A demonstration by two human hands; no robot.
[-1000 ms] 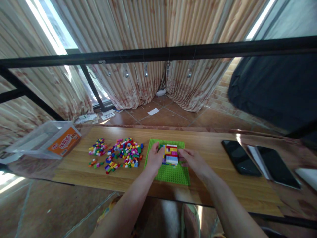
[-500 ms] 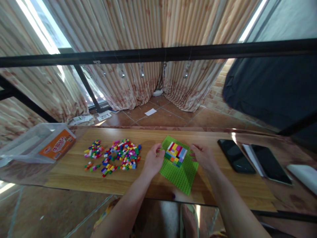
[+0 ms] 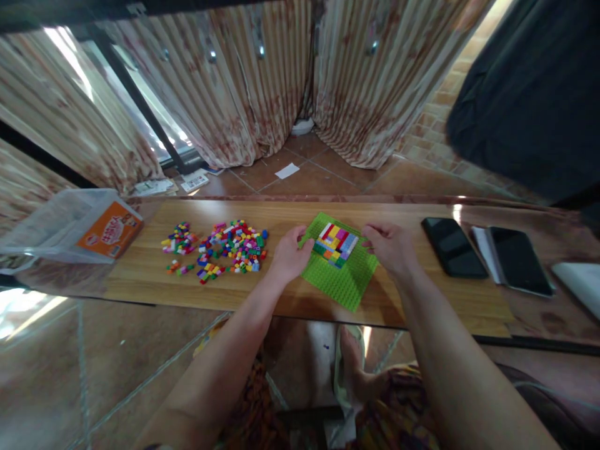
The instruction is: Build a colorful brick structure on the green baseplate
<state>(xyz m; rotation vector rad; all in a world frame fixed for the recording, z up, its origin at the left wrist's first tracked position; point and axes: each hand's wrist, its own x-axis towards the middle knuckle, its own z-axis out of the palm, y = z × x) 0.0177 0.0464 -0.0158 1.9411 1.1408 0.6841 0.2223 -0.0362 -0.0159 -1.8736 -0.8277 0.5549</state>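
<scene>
A green studded baseplate point(image 3: 349, 287) lies turned at an angle on the table, one corner toward me. On its far half sits a patch of toy bricks point(image 3: 336, 245) in yellow, red, white, blue, orange and green, pressed side by side. My left hand point(image 3: 291, 255) is closed at the plate's left edge, thumb and finger pinching it beside the bricks. Opposite, my right hand point(image 3: 389, 249) has its fingers drawn together over the plate's right edge; its fingertips partly hide that edge. A small dark piece point(image 3: 326, 346) shows on the floor below the table's front edge.
Loose bricks point(image 3: 234, 245) lie in heaps on the wooden table point(image 3: 154, 275) to the left. Beyond them stands a clear plastic box point(image 3: 56, 228) with an orange label. Two dark phones or tablets point(image 3: 454, 247) point(image 3: 521, 259) and a white object point(image 3: 579, 284) lie on the right.
My view has tipped downward. The small dark piece, seen at the table's front edge before, now shows lower, on the floor. My right fingers have drawn closer together at the baseplate's edge.
</scene>
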